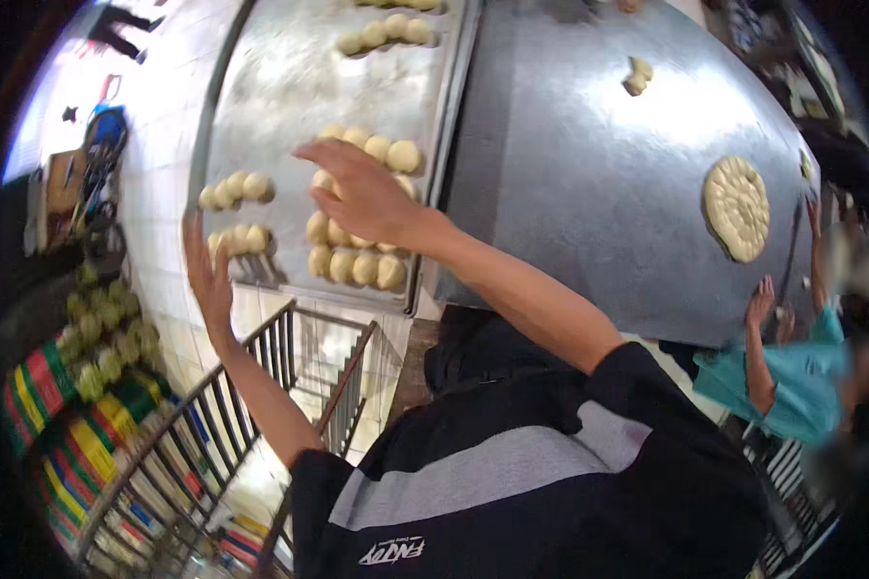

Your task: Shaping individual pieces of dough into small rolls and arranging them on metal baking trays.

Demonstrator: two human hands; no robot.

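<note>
Several round dough balls [362, 270] lie in short rows on a metal tray [280, 92]. My right hand [372, 198] is over the middle rows, fingers stretched out, and hides some of the balls; whether it touches them I cannot tell. At the tray's left edge is my left hand [210, 280], fingers extended and nothing in it. It is beside two short rows of dough balls [237, 188], nearest to the lower one. More dough balls [386, 34] sit toward the tray's far end.
A broad steel table [570, 174] adjoins the tray on the right. It carries a flat round dough with a dimpled top [739, 207] and small dough pieces [637, 75]. A person in teal [782, 376] stands at right. Metal railings [261, 347] rise at lower left, near striped stacks [97, 434].
</note>
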